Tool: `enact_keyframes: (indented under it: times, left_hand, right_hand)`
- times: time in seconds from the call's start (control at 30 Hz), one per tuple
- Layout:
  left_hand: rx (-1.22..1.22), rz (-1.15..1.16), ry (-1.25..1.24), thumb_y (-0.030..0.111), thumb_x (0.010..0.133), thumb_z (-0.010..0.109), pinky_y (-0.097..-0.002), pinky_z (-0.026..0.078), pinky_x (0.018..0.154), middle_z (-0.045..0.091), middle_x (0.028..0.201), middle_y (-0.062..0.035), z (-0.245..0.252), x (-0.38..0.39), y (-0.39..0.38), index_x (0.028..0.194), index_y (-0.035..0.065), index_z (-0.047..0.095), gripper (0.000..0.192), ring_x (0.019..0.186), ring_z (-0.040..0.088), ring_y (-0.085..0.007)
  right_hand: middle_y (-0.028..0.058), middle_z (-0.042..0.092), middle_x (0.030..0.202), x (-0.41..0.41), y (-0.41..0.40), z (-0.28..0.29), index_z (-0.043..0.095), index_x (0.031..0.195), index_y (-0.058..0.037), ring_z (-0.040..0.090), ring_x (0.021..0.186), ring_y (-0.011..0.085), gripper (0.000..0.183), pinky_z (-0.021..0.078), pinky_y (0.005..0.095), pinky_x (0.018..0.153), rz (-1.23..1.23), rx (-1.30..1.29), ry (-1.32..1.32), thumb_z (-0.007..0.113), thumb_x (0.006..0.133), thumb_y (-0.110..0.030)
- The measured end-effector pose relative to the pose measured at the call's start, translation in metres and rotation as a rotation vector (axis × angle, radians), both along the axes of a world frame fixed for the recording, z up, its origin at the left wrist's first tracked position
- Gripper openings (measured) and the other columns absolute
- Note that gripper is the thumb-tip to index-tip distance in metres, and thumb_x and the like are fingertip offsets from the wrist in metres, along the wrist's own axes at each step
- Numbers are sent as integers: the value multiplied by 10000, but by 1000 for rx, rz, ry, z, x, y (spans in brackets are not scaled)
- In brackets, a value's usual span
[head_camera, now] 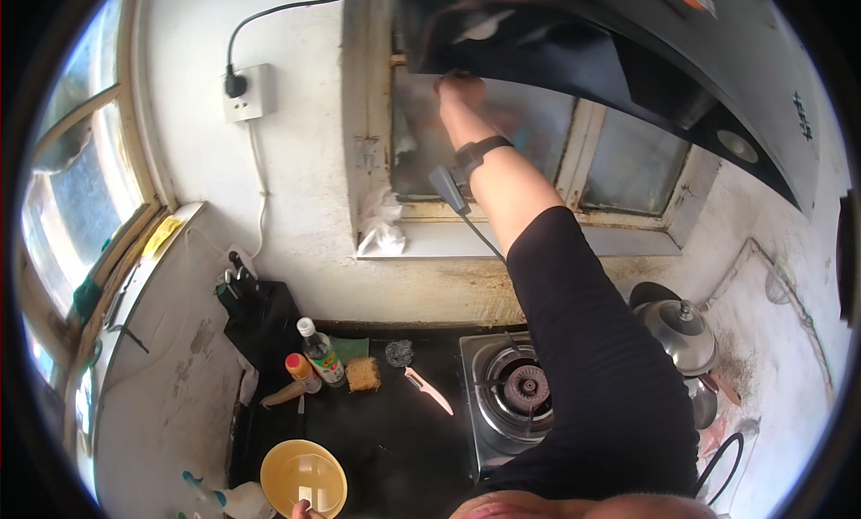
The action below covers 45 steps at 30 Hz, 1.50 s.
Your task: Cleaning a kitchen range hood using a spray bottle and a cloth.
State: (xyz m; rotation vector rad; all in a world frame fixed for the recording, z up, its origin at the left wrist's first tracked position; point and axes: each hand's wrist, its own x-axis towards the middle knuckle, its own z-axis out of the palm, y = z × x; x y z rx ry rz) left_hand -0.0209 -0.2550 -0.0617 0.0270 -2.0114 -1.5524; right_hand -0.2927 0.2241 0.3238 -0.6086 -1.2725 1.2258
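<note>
My left hand (306,510) shows only at the bottom edge, its thumb over the near rim of a yellow bowl (270,475). Bright reflections lie inside the bowl; whether it holds liquid I cannot tell. My right arm, in a black sleeve, stretches up past the gas stove. My right hand (461,87) is raised at the lower edge of a dark range hood (572,55), in front of the window. Its fingers are blurred and partly hidden by the hood. A black band (485,150) circles the wrist, and a grey cabled device (448,189) hangs beside it.
On the black counter (383,445) are a peeler (429,390), steel wool (399,353), a sponge (363,374), two bottles (321,354) and a knife block (266,320). The gas burner (527,386) shows no flame. A metal kettle (679,334) stands right; a spray bottle (202,490) lower left.
</note>
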Motion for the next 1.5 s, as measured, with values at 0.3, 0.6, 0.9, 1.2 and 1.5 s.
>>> enact_keyframes:
  times: [0.3,0.6,0.9,1.2,1.5]
  left_hand:
    - [-375,-222,9,109,929,427,-373,424,861,453,1198,-200,-153,-39,-47,1223,116,448,295,1021,481,-268]
    - [51,-241,30,-70,859,401,-257,393,863,540,990,-86,-17,-33,44,1026,3,536,226,934,528,-164]
    - [-364,-375,90,-81,779,472,-378,459,761,552,940,-184,-75,3,97,987,-24,535,225,876,547,-344]
    - [-613,-350,27,-16,750,531,-433,429,803,531,1010,-197,-124,-5,120,988,-18,522,239,918,522,-371]
    - [-775,-373,-1,60,732,590,-487,328,960,440,1194,-239,-146,-37,169,1085,-39,465,387,1151,391,-413]
  right_hand:
    - [107,611,681,-33,47,11,616,740,31,595,566,172,119,458,296,531,-35,496,-89,506,747,-13]
    - [54,573,976,66,26,-87,499,1206,-74,569,738,144,305,485,249,596,1407,-5,2,437,915,-146]
    - [82,657,961,146,114,-179,613,1080,-83,613,866,152,276,463,274,745,478,564,-623,599,813,-152]
    - [91,657,886,162,157,-67,641,1033,-154,620,827,276,312,485,346,694,-164,971,-603,567,801,-350]
    - [95,575,1033,128,182,-48,619,1055,-135,580,887,310,307,484,388,745,-595,1171,-352,566,759,-74]
